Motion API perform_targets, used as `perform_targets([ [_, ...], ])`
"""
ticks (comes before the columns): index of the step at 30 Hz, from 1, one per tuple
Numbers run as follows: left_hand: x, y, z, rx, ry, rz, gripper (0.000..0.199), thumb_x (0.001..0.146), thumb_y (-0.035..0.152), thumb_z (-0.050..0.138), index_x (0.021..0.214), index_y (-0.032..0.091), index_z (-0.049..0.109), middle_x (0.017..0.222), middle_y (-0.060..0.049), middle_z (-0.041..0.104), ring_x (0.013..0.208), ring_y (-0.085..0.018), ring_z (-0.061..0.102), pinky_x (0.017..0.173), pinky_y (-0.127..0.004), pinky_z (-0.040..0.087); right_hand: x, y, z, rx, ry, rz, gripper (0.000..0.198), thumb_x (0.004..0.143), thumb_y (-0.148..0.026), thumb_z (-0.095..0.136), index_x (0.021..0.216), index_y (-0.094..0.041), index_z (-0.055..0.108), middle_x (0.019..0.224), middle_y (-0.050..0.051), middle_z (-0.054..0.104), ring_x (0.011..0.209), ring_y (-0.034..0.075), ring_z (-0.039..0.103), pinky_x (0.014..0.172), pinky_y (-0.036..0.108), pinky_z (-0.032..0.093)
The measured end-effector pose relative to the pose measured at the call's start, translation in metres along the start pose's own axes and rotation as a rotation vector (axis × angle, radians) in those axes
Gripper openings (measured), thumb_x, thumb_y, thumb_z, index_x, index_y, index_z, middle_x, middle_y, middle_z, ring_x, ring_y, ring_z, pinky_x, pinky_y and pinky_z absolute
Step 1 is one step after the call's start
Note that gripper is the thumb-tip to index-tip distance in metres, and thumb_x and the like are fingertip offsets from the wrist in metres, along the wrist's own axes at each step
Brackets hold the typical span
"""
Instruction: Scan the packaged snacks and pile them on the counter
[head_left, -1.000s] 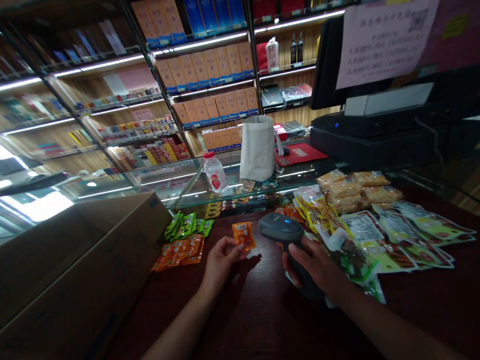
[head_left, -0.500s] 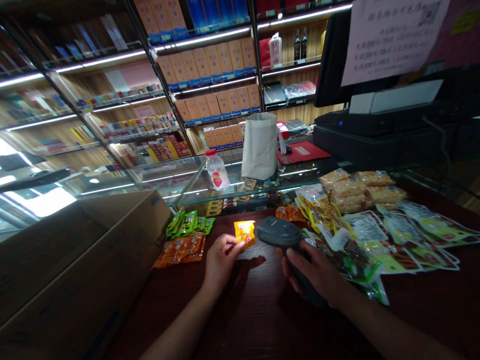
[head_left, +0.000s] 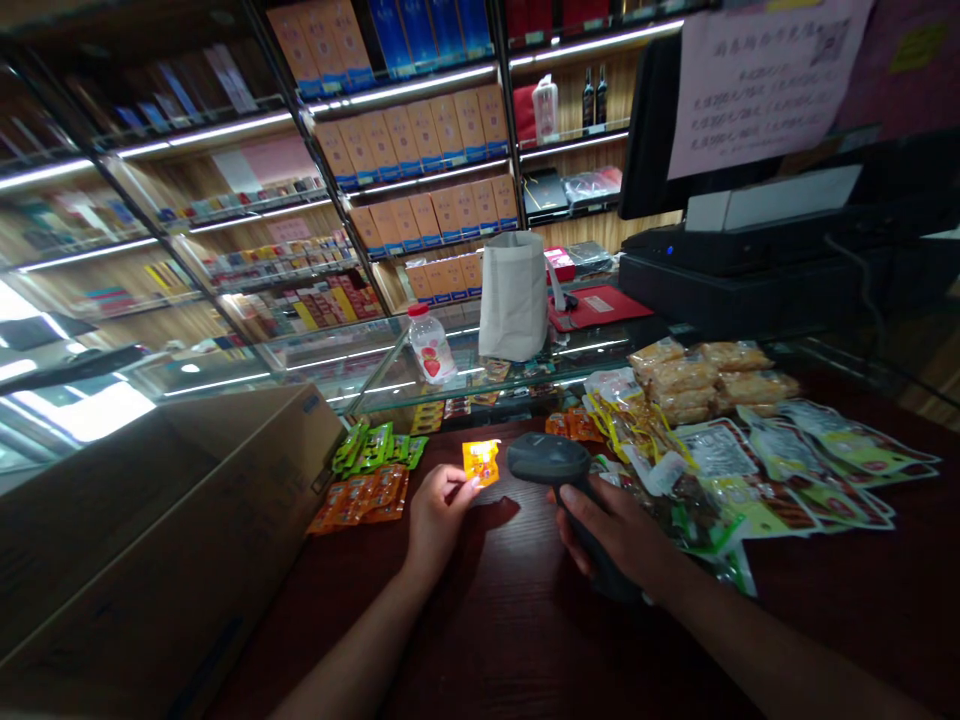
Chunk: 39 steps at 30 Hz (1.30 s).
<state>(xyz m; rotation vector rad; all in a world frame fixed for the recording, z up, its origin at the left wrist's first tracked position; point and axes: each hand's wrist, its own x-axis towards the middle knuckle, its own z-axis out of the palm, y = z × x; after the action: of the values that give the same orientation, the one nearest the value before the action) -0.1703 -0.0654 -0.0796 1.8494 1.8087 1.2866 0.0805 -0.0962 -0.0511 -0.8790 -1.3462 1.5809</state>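
Pointing to one o'clock, my left hand pinches an orange packet; my right hand grips a scanner.

The small orange packet is made of glossy, crinkled plastic film. The dark grey, pistol-shaped scanner is cased in smooth plastic with a soft sheen. The dark reddish-brown surface is finished in faintly shiny, grained wood. The large, open brown box is formed of matt cardboard. The white bag is made of dull paper or cloth; which cannot be told.
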Motion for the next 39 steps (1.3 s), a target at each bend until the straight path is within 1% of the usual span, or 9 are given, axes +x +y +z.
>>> perform_targets([
  [6,0.0,-0.006,0.001,-0.007,0.032,0.043,0.019,0.082,0.04,0.063,0.076,0.021,0.063,0.084,-0.003,0.068,0.08,-0.019,0.066,0.075,-0.03,0.051,-0.002,-0.002,0.0,0.005,0.018,-0.037,0.04,0.091,-0.058,0.054,0.078,-0.021,0.055,0.058,-0.006,0.059,0.037,0.009,0.051,0.037,0.021,0.038],
  [12,0.0,-0.009,0.003,-0.077,0.087,0.038,0.021,0.08,0.041,0.068,0.077,0.02,0.065,0.084,-0.004,0.07,0.081,-0.019,0.066,0.078,-0.031,0.051,0.003,-0.004,-0.004,0.056,0.055,-0.073,0.038,0.088,-0.057,0.061,0.087,-0.019,0.06,0.055,-0.006,0.06,0.035,0.009,0.05,0.034,0.021,0.037],
  [15,0.0,-0.008,0.008,-0.193,0.036,-0.082,0.022,0.076,0.039,0.073,0.078,0.018,0.066,0.079,-0.002,0.07,0.076,-0.018,0.067,0.073,-0.03,0.053,0.007,-0.011,-0.012,0.123,0.123,-0.11,0.041,0.085,-0.06,0.064,0.086,-0.019,0.059,0.058,-0.006,0.061,0.036,0.008,0.049,0.034,0.019,0.037],
  [19,0.01,-0.004,0.024,-0.532,-0.103,-0.41,0.026,0.067,0.029,0.083,0.074,0.015,0.061,0.071,-0.001,0.07,0.064,-0.014,0.068,0.062,-0.024,0.055,0.012,-0.022,-0.028,0.215,0.214,-0.147,0.046,0.08,-0.065,0.066,0.076,-0.019,0.058,0.057,-0.005,0.061,0.038,0.006,0.048,0.035,0.017,0.039],
  [22,0.031,0.0,0.042,-0.66,-0.106,-0.559,0.023,0.069,0.017,0.081,0.07,0.014,0.058,0.072,-0.002,0.07,0.064,-0.013,0.07,0.065,-0.023,0.058,0.015,-0.027,-0.035,0.264,0.26,-0.151,0.051,0.076,-0.068,0.068,0.067,-0.019,0.056,0.054,-0.005,0.06,0.037,0.005,0.047,0.034,0.016,0.037],
  [27,0.073,0.006,0.073,-0.642,-0.133,-0.595,0.026,0.072,0.007,0.076,0.063,0.015,0.053,0.064,-0.003,0.067,0.057,-0.013,0.069,0.06,-0.023,0.059,0.017,-0.026,-0.033,0.284,0.27,-0.123,0.054,0.071,-0.07,0.071,0.062,-0.019,0.057,0.047,-0.005,0.058,0.034,0.006,0.046,0.033,0.016,0.036],
  [30,0.088,0.011,0.089,-0.59,-0.18,-0.613,0.029,0.07,0.007,0.077,0.061,0.016,0.051,0.057,-0.002,0.065,0.052,-0.014,0.068,0.055,-0.023,0.059,0.016,-0.027,-0.03,0.272,0.256,-0.1,0.056,0.072,-0.071,0.07,0.06,-0.018,0.058,0.042,-0.004,0.056,0.033,0.006,0.046,0.033,0.016,0.036],
  [35,0.092,0.021,0.103,-0.445,-0.319,-0.6,0.023,0.075,0.012,0.073,0.063,0.015,0.055,0.053,-0.003,0.064,0.051,-0.016,0.067,0.055,-0.027,0.059,0.013,-0.028,-0.029,0.278,0.24,-0.092,0.057,0.071,-0.074,0.07,0.064,-0.018,0.06,0.046,-0.004,0.058,0.036,0.006,0.047,0.034,0.015,0.038],
  [39,0.08,0.029,0.095,-0.25,-0.365,-0.514,0.01,0.079,0.02,0.07,0.074,0.014,0.064,0.052,-0.002,0.062,0.053,-0.019,0.067,0.058,-0.031,0.057,0.012,-0.025,-0.03,0.29,0.219,-0.084,0.055,0.072,-0.072,0.07,0.067,-0.018,0.059,0.053,-0.004,0.061,0.037,0.006,0.048,0.034,0.016,0.038],
])
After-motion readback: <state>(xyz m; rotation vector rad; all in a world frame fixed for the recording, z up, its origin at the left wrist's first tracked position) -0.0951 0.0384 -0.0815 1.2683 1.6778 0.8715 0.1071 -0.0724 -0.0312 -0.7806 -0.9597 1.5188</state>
